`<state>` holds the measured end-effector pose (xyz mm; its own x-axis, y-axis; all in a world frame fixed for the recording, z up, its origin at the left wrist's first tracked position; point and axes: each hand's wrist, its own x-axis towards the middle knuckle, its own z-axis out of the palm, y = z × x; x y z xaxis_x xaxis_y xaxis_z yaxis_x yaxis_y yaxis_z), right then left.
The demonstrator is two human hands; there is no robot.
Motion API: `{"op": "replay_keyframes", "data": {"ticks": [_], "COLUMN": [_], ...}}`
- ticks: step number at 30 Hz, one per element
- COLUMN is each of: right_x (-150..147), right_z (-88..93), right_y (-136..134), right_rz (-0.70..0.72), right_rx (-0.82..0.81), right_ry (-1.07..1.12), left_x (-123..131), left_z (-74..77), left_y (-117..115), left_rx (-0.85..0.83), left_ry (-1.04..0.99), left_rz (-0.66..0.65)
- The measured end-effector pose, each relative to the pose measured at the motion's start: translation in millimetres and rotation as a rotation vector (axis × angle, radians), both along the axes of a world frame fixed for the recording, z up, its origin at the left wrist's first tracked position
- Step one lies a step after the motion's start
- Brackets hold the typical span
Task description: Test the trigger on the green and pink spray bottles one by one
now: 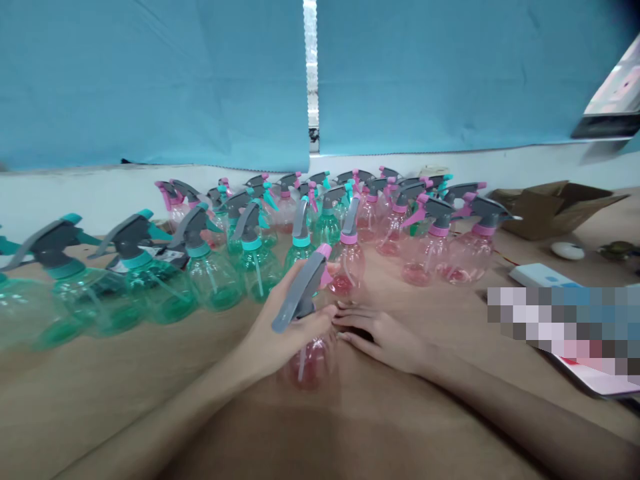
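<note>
A pink spray bottle (311, 360) with a grey and pink trigger head (303, 290) stands close in front of me on the table. Around its neck my left hand (285, 320) is closed, thumb across the near side. My right hand (385, 337) lies just right of the bottle, fingers stretched forward and slightly apart. Its fingertips meet the left thumb tip beside the neck; whether they also touch the bottle I cannot tell. Directly behind stand another pink spray bottle (347, 267) and a green spray bottle (300, 250).
Green spray bottles (163, 293) form a row on the left. Several mixed pink and green ones crowd the back, with a pink bottle (467, 257) at the right. Further right are an open cardboard box (545, 217), a white rounded object (567, 251) and a partly pixelated flat item (600, 380).
</note>
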<state>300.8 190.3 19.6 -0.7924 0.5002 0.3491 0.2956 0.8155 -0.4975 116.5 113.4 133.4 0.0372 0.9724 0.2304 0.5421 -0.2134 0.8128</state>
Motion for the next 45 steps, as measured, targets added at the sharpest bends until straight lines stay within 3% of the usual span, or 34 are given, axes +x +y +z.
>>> {"op": "replay_keyframes", "data": {"ticks": [4, 19, 45], "right_x": [0.5, 0.8, 0.7], "right_z": [-0.3, 0.3, -0.3], "right_y": [0.0, -0.4, -0.2], "right_rz": [0.001, -0.009, 0.001], "right_rx": [-0.001, -0.006, -0.002], "right_ry": [-0.006, 0.003, -0.005], "left_x": [1.6, 3.4, 3.8], "left_z": [-5.9, -9.9, -9.6], "left_y": [2.1, 0.3, -0.8], "left_rx": [-0.013, 0.045, 0.034], "left_ry": [-0.053, 0.036, 0.024], "left_rz": [-0.109, -0.02, -0.02]}}
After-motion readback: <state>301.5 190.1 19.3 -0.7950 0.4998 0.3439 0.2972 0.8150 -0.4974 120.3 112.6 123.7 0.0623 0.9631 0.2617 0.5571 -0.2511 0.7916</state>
